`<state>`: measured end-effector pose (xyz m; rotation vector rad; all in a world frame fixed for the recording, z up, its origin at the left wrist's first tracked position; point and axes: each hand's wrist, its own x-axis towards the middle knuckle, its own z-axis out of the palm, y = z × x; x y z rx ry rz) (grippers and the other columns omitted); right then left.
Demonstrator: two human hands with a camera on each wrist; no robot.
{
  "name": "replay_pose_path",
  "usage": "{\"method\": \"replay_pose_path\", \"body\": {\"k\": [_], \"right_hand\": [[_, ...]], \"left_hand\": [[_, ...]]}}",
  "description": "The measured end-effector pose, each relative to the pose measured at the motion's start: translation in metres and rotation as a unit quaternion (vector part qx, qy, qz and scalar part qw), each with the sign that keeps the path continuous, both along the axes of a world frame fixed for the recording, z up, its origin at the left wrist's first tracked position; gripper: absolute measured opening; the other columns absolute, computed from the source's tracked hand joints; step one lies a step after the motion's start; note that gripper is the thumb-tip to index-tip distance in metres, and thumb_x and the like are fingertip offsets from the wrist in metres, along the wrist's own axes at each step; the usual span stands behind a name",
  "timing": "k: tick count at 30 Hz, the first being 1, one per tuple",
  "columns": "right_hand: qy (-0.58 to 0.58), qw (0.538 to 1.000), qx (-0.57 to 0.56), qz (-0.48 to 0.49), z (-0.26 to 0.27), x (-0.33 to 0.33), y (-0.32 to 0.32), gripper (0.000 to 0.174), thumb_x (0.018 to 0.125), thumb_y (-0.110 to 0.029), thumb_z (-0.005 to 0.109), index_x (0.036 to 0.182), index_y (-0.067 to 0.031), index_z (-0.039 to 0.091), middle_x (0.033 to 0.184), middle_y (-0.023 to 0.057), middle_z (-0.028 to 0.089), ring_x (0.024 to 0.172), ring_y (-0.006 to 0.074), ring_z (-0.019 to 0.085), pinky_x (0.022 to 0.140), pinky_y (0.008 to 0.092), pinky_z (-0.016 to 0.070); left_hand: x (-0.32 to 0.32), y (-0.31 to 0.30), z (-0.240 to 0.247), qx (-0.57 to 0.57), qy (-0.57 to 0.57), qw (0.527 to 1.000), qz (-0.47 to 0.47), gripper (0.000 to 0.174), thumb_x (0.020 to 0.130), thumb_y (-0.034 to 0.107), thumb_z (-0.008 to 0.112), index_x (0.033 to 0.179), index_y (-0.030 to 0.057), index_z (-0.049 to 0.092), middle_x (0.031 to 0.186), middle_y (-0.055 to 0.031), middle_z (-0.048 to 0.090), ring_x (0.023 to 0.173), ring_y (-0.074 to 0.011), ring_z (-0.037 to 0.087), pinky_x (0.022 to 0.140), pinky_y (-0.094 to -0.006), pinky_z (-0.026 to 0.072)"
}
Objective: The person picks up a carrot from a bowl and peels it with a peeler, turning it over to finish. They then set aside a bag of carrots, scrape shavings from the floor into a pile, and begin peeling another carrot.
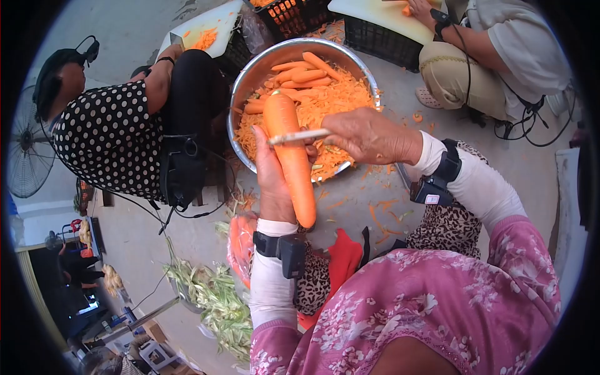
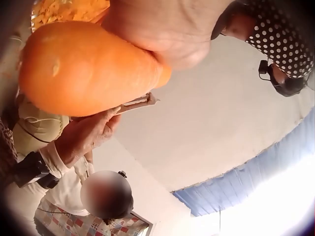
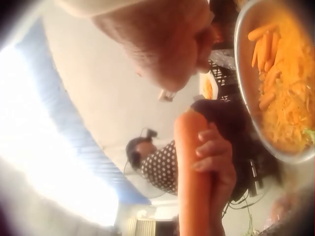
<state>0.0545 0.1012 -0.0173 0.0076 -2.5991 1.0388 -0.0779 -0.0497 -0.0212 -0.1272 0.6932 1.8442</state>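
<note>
A large peeled-looking carrot (image 1: 290, 165) slants over the near side of a metal basin (image 1: 265, 60). My left hand (image 1: 272, 178) grips it, with fingers wrapped around its side in the right wrist view. My right hand (image 1: 372, 137) holds a pale-handled peeler (image 1: 294, 136), which lies across the carrot's upper part in the head view. In the left wrist view, the slotted head of the peeler (image 2: 140, 103) shows beside the carrot's narrower end. Inside the basin, several smaller carrots (image 1: 309, 76) rest on a heap of orange peelings (image 1: 331, 106).
A person in a polka-dot top (image 1: 112, 125) sits at left, another person (image 1: 500, 56) at right. White cutting boards (image 1: 387, 19) lie on black crates (image 1: 375, 45) beyond the basin. A plastic bag (image 1: 240, 240) and green husks (image 1: 219, 306) lie at lower left.
</note>
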Motion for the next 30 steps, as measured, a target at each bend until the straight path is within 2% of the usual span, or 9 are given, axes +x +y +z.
{"method": "replay_pose_path", "body": {"k": [2, 6, 8, 12, 14, 16, 19, 24, 30], "right_hand": [[0.001, 0.998, -0.023, 0.055, 0.001, 0.004, -0.011, 0.013, 0.088, -0.017, 0.053, 0.096, -0.0071, 0.049, 0.073, 0.0155, 0.056, 0.067, 0.0388, 0.057, 0.057, 0.0483, 0.0436], [-0.002, 1.0, 0.004, 0.024, -0.001, 0.001, -0.01, 0.014, 0.088, -0.018, 0.053, 0.093, -0.0067, 0.047, 0.073, 0.0155, 0.056, 0.067, 0.0392, 0.057, 0.057, 0.0486, 0.0436], [0.026, 0.998, 0.034, -0.047, -0.005, -0.007, -0.001, 0.014, 0.088, -0.017, 0.054, 0.091, -0.0062, 0.046, 0.071, 0.0156, 0.056, 0.067, 0.0395, 0.057, 0.057, 0.0487, 0.0435], [0.029, 0.995, 0.019, -0.088, -0.015, -0.02, 0.013, 0.02, 0.09, -0.019, 0.053, 0.084, -0.0026, 0.044, 0.073, 0.02, 0.054, 0.069, 0.0413, 0.055, 0.057, 0.0483, 0.0415], [-0.043, 0.991, 0.056, -0.113, -0.026, -0.023, 0.033, 0.019, 0.09, -0.019, 0.053, 0.084, -0.0022, 0.046, 0.074, 0.021, 0.055, 0.07, 0.0416, 0.056, 0.058, 0.0488, 0.0419], [-0.139, 0.973, 0.075, -0.166, -0.031, -0.02, 0.038, 0.018, 0.089, -0.017, 0.053, 0.084, -0.0005, 0.05, 0.074, 0.0241, 0.058, 0.07, 0.043, 0.057, 0.061, 0.05, 0.0431], [-0.086, 0.976, 0.024, -0.197, -0.025, -0.025, 0.042, 0.018, 0.089, -0.018, 0.053, 0.086, 0.0001, 0.05, 0.073, 0.0246, 0.057, 0.071, 0.0434, 0.057, 0.062, 0.0504, 0.0435], [-0.013, 0.985, -0.02, -0.169, -0.013, -0.018, 0.034, 0.017, 0.091, -0.017, 0.05, 0.086, -0.0006, 0.049, 0.072, 0.0221, 0.054, 0.069, 0.0432, 0.055, 0.06, 0.0492, 0.0419], [0.019, 1.0, -0.022, 0.011, 0.001, -0.001, -0.01, 0.013, 0.089, -0.014, 0.053, 0.091, -0.0029, 0.046, 0.071, 0.0188, 0.052, 0.068, 0.0416, 0.054, 0.058, 0.048, 0.0414]], "left_hand": [[0.005, 0.001, 0.009, -0.085, -0.004, 0.995, 0.047, 0.06, 0.093, 0.058, 0.035, 0.112, 0.0028, 0.05, 0.089, -0.0147, 0.055, 0.074, -0.0213, 0.052, 0.061, -0.0326, 0.0469], [-0.002, -0.006, -0.009, -0.009, -0.003, 1.0, 0.004, 0.058, 0.093, 0.057, 0.038, 0.11, 0.003, 0.05, 0.089, -0.0147, 0.055, 0.074, -0.0211, 0.053, 0.061, -0.0318, 0.0473], [-0.003, -0.007, -0.016, 0.074, -0.035, 0.993, -0.08, 0.059, 0.093, 0.055, 0.041, 0.118, 0.0014, 0.047, 0.088, -0.0126, 0.051, 0.072, -0.0192, 0.048, 0.06, -0.0301, 0.0465], [0.002, -0.005, -0.01, 0.03, -0.021, 0.997, -0.063, 0.058, 0.093, 0.055, 0.041, 0.116, 0.0021, 0.048, 0.084, -0.0108, 0.05, 0.072, -0.0186, 0.046, 0.058, -0.0293, 0.0445], [0.009, -0.008, -0.007, -0.075, 0.083, 0.992, -0.061, 0.054, 0.093, 0.054, 0.043, 0.113, 0.0053, 0.053, 0.081, -0.0063, 0.054, 0.067, -0.0178, 0.048, 0.058, -0.03, 0.0445], [0.014, -0.008, 0.0, -0.036, 0.083, 0.992, -0.083, 0.053, 0.093, 0.054, 0.044, 0.113, 0.0056, 0.053, 0.081, -0.0062, 0.054, 0.068, -0.0183, 0.05, 0.058, -0.0303, 0.0451], [0.011, -0.006, -0.003, -0.017, 0.1, 0.994, -0.051, 0.057, 0.094, 0.054, 0.039, 0.117, 0.0031, 0.05, 0.087, -0.0103, 0.052, 0.074, -0.0203, 0.048, 0.059, -0.0292, 0.0441], [-0.001, -0.009, -0.005, 0.017, 0.077, 0.997, -0.016, 0.056, 0.096, 0.053, 0.034, 0.114, 0.0017, 0.05, 0.091, -0.0123, 0.053, 0.078, -0.0225, 0.049, 0.062, -0.0315, 0.0461], [-0.001, -0.009, 0.0, -0.031, 0.018, 0.999, 0.02, 0.058, 0.094, 0.057, 0.035, 0.111, 0.0033, 0.051, 0.09, -0.0141, 0.058, 0.075, -0.0238, 0.056, 0.061, -0.0339, 0.0492]]}}
